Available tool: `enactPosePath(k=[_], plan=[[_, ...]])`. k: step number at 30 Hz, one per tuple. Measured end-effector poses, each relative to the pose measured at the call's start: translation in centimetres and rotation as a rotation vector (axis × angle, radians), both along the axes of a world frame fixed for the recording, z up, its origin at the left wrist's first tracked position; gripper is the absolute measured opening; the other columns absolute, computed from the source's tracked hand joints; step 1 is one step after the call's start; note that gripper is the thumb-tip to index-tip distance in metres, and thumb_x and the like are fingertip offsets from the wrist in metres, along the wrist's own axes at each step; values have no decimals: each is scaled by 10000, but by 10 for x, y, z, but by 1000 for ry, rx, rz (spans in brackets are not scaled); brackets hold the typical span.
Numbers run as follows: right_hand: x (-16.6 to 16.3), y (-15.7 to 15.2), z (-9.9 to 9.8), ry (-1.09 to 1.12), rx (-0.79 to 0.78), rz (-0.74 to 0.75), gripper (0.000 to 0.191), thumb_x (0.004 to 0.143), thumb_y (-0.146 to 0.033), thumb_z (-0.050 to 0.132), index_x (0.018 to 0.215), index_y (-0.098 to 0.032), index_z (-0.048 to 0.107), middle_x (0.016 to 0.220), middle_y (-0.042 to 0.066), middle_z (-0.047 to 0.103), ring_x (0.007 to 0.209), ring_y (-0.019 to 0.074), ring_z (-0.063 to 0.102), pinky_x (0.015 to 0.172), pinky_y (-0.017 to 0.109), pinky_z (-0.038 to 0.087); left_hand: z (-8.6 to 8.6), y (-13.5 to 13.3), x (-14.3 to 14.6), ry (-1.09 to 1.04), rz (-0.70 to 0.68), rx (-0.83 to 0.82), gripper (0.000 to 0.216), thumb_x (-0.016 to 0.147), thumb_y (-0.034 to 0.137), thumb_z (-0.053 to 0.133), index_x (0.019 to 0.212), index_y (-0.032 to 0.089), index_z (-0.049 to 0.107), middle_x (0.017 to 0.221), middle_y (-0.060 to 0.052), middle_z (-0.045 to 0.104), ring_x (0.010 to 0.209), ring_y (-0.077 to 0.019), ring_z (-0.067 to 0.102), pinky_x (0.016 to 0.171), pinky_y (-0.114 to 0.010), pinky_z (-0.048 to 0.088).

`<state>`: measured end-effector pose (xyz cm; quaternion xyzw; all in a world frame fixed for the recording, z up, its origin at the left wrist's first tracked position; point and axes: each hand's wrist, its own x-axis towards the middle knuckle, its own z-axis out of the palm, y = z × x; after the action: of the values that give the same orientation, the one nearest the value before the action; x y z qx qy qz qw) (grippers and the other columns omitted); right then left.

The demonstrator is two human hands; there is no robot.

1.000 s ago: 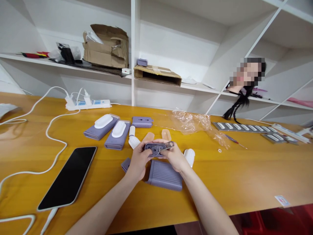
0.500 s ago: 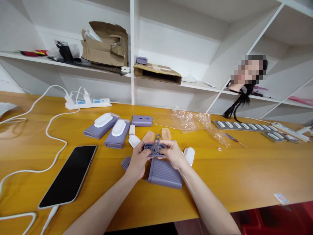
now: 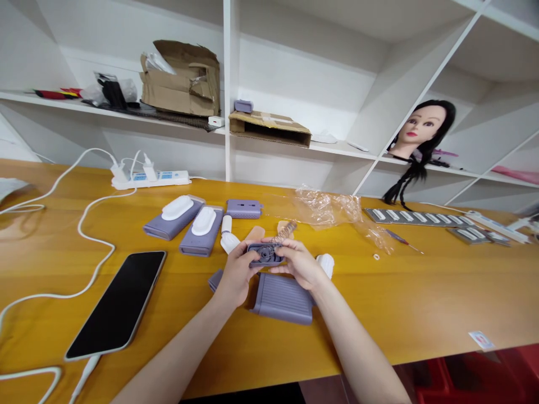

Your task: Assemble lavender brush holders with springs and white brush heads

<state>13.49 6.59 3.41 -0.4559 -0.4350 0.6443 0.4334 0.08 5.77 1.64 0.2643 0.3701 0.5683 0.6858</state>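
Observation:
Between my two hands is a small purple plastic housing (image 3: 265, 255), its hollow side with a round socket facing me. My left hand (image 3: 238, 272) grips its left end, thumb on the inner edge. My right hand (image 3: 300, 264) closes on the right end, its thumb and fingers by a metal coil spring (image 3: 286, 231) that tilts up to the right. Whether the spring's lower end is seated in the socket I cannot tell. Just below lies a ribbed purple case (image 3: 284, 297). A white ridged piece (image 3: 325, 265) rests beside my right wrist.
Two purple cases with white oval pieces (image 3: 204, 221) lie left of my hands, near a purple block (image 3: 244, 209). A phone (image 3: 118, 303) with its cable is at left. Behind are plastic film (image 3: 328, 206), a screwdriver (image 3: 403, 240), a power strip (image 3: 151, 179) and a mannequin head (image 3: 425, 126).
The spring, nearly upright before, now leans to the right over my right fingers. The housing stays in both hands at about the same place.

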Motion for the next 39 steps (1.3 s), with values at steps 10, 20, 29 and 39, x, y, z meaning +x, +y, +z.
enactPosePath(k=[10, 20, 29, 39], plan=[[9, -4, 4, -86, 181, 193, 522, 678, -230, 673, 1178, -311, 549, 1183, 16, 583, 956, 160, 580, 722, 295, 520, 0, 4, -8, -135, 14, -78, 171, 688, 175, 498, 824, 185, 601, 903, -21, 646, 830, -150, 604, 673, -257, 495], [37, 12, 5, -42, 341, 60, 397, 591, -144, 727, 964, -213, 610, 972, 9, 649, 864, 149, 614, 809, 299, 467, 9, -3, -9, 232, -191, 77, 405, 713, 465, 573, 1067, 268, 582, 1214, -64, 564, 1077, -265, 547, 892, -378, 387], [72, 22, 7, 110, 209, -84, 369, 572, -111, 712, 913, -217, 619, 839, -16, 671, 717, 131, 643, 667, 268, 534, -28, -19, -9, 1256, -580, 895, 951, 441, 304, 765, 1312, 229, 391, 1336, -149, 437, 1250, -385, 317, 1025, -558, 122], [74, 24, 7, 375, 209, -163, 288, 630, -200, 598, 916, -211, 627, 798, 11, 698, 705, 182, 655, 596, 299, 555, 24, -12, -50, 1464, -418, 846, 815, 563, 283, 655, 1315, 273, 341, 1339, -55, 376, 1183, -295, 390, 973, -412, 357]])
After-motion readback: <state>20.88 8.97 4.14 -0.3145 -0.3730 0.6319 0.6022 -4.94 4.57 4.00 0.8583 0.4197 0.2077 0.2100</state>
